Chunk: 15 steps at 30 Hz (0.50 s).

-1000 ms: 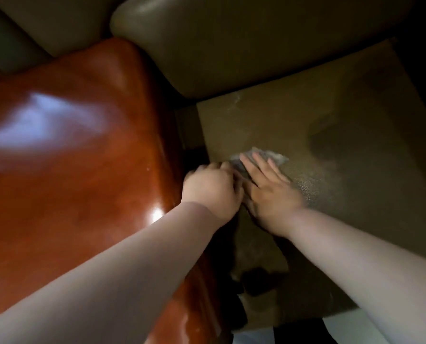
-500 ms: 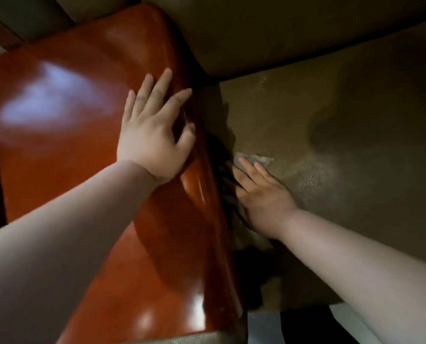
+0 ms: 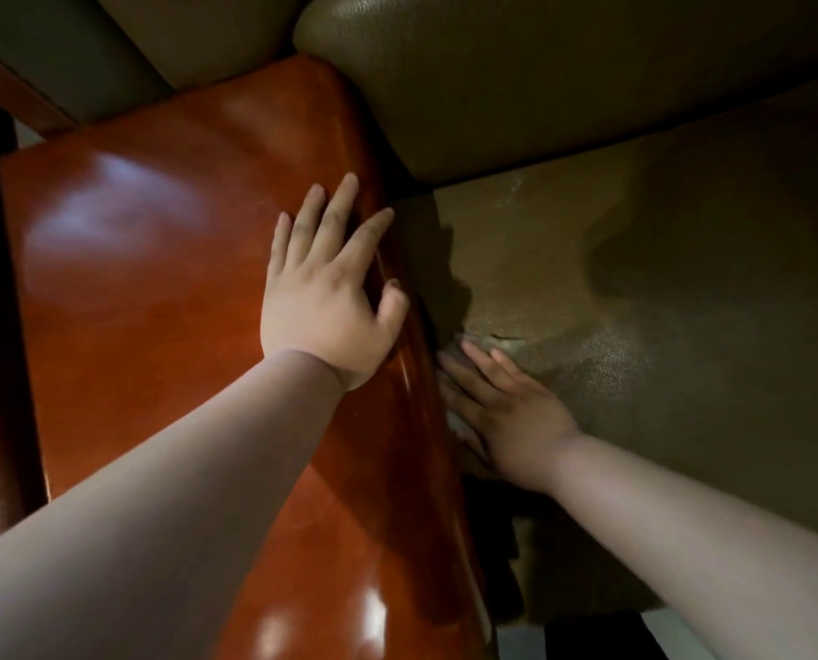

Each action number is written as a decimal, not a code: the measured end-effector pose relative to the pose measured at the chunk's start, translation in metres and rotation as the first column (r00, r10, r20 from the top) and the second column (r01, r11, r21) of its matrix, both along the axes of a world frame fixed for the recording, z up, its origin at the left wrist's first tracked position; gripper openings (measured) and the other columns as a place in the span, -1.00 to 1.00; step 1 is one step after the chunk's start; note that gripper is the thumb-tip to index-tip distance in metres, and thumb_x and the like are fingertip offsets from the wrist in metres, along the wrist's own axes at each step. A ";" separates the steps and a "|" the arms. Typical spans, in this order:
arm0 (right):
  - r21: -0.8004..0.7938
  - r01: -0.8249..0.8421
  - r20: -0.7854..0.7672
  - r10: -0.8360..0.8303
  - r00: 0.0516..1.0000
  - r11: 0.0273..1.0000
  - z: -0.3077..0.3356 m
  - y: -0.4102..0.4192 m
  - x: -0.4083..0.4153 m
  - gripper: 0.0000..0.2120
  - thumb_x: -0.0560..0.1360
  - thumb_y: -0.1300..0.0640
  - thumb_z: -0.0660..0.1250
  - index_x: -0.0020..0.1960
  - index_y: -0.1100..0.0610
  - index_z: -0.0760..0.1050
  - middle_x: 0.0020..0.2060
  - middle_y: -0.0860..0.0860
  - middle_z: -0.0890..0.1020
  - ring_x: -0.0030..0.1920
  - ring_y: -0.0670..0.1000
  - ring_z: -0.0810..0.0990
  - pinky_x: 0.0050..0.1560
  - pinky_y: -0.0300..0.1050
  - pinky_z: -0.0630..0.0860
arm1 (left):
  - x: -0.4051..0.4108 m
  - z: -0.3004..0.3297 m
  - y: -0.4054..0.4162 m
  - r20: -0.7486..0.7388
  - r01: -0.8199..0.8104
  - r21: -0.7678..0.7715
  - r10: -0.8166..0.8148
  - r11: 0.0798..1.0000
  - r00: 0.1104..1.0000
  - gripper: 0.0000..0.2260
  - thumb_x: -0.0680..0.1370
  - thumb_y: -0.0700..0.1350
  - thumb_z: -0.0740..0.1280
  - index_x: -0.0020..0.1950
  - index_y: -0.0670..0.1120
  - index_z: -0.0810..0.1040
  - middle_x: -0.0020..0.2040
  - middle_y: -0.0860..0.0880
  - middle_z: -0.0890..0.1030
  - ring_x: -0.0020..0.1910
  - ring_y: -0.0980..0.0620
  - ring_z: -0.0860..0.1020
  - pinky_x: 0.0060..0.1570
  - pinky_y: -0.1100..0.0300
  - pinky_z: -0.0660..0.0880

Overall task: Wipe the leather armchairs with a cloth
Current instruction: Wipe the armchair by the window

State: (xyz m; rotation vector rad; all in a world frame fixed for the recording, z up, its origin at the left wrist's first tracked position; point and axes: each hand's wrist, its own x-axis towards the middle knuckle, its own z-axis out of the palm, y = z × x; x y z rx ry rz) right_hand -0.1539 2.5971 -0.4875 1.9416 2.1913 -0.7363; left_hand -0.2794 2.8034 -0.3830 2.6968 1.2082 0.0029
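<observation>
Head view shows the left hand (image 3: 323,307) spread flat on the glossy wooden armrest (image 3: 159,288), probably as a brace, while the right hand (image 3: 502,402), fingers straight, presses the cloth (image 3: 504,344) onto the leather seat (image 3: 659,326) beside that armrest.

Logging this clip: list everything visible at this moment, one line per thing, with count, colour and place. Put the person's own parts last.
armrest: one, glossy reddish-brown, left half of view, beside the seat.
seat cushion: one, olive-brown leather, right half of view.
back cushion: one, olive-brown leather, top, behind the seat.
cloth: one, pale grey, mostly hidden, on the seat at the gap by the armrest.
floor: pale strip, bottom right edge.
left hand: one, fingers spread, resting flat on the armrest.
right hand: one, fingers straight, pressing the cloth onto the seat cushion.
</observation>
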 end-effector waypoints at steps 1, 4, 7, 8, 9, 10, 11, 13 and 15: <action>0.002 -0.033 0.008 0.033 0.999 0.999 0.001 -0.003 0.009 -0.41 0.68 -0.14 0.07 0.67 -0.02 0.18 0.69 0.03 0.05 0.68 0.17 -0.09 0.64 0.12 -0.14 | -0.001 -0.001 -0.001 0.019 -0.032 0.000 0.032 0.999 0.999 -0.34 0.57 0.21 0.16 0.69 0.12 0.22 0.75 -0.01 0.03 0.72 -0.07 -0.03 0.68 -0.15 -0.05; -0.041 0.001 0.142 0.005 0.990 0.999 -0.008 0.038 0.048 -0.39 0.70 -0.12 -0.01 0.70 0.03 0.01 0.69 0.06 -0.13 0.67 0.17 -0.23 0.60 0.11 -0.29 | -0.004 -0.005 -0.002 0.065 -0.124 0.013 0.123 0.992 0.990 -0.27 0.56 0.19 0.19 0.72 0.04 0.13 0.74 -0.05 0.03 0.72 -0.08 -0.02 0.68 -0.11 -0.07; 0.019 0.436 0.166 -0.433 0.886 0.900 -0.010 0.104 0.086 -0.37 0.71 -0.20 -0.05 0.71 0.01 0.00 0.69 0.08 -0.13 0.67 0.18 -0.20 0.63 0.12 -0.22 | -0.003 -0.005 -0.002 0.045 -0.203 0.025 0.202 0.979 0.978 -0.26 0.56 0.21 0.18 0.72 0.01 0.15 0.74 -0.06 0.08 0.71 -0.09 0.01 0.68 -0.13 -0.10; 0.004 0.540 0.138 -0.535 0.833 0.842 -0.008 0.119 0.095 -0.37 0.71 -0.23 -0.08 0.71 0.00 -0.01 0.69 0.07 -0.14 0.67 0.18 -0.21 0.63 0.13 -0.22 | -0.003 -0.004 -0.003 0.031 -0.219 0.022 0.219 0.975 0.975 -0.26 0.56 0.21 0.17 0.72 0.01 0.15 0.74 -0.06 0.08 0.71 -0.09 0.02 0.68 -0.14 -0.10; -0.034 0.602 0.104 -0.597 0.796 0.797 -0.007 0.129 0.100 -0.36 0.70 -0.25 -0.11 0.70 -0.01 -0.02 0.69 0.06 -0.15 0.66 0.18 -0.23 0.63 0.13 -0.25 | -0.002 -0.004 -0.003 0.020 -0.228 0.018 0.228 0.973 0.973 -0.26 0.57 0.22 0.16 0.72 0.01 0.15 0.74 -0.05 0.08 0.71 -0.08 0.02 0.68 -0.15 -0.11; -0.069 0.619 0.084 -0.614 0.785 0.782 -0.004 0.132 0.098 -0.36 0.70 -0.26 -0.12 0.70 -0.02 -0.01 0.69 0.06 -0.15 0.66 0.19 -0.25 0.63 0.14 -0.26 | -0.001 -0.003 -0.003 0.012 -0.232 0.011 0.231 0.973 0.973 -0.26 0.57 0.22 0.16 0.72 0.02 0.14 0.74 -0.05 0.07 0.71 -0.08 0.01 0.68 -0.16 -0.11; -0.075 0.583 0.089 -0.577 0.812 0.809 -0.002 0.127 0.092 -0.37 0.70 -0.26 -0.12 0.70 -0.03 0.00 0.69 0.07 -0.15 0.66 0.20 -0.26 0.62 0.16 -0.26 | 0.000 -0.002 -0.003 0.005 -0.230 0.000 0.230 0.973 0.973 -0.26 0.57 0.23 0.15 0.73 0.02 0.13 0.74 -0.04 0.06 0.72 -0.07 0.00 0.68 -0.16 -0.11; -0.037 0.381 0.082 -0.377 0.923 0.924 -0.002 0.098 0.074 -0.37 0.69 -0.26 -0.09 0.69 -0.04 0.09 0.69 0.09 -0.11 0.66 0.23 -0.25 0.62 0.19 -0.23 | 0.001 -0.002 -0.002 -0.005 -0.227 -0.015 0.227 0.974 0.974 -0.25 0.57 0.23 0.15 0.73 0.02 0.11 0.74 -0.03 0.03 0.72 -0.06 -0.03 0.67 -0.16 -0.11; 0.024 0.142 0.036 -0.143 0.989 0.990 0.000 0.056 0.066 -0.37 0.66 -0.26 -0.02 0.64 0.01 0.25 0.68 0.09 0.05 0.67 0.22 -0.12 0.63 0.19 -0.13 | 0.001 -0.002 -0.002 -0.021 -0.222 -0.019 0.222 0.975 0.975 -0.25 0.57 0.23 0.14 0.73 0.02 0.09 0.75 -0.03 0.02 0.72 -0.06 -0.05 0.67 -0.17 -0.10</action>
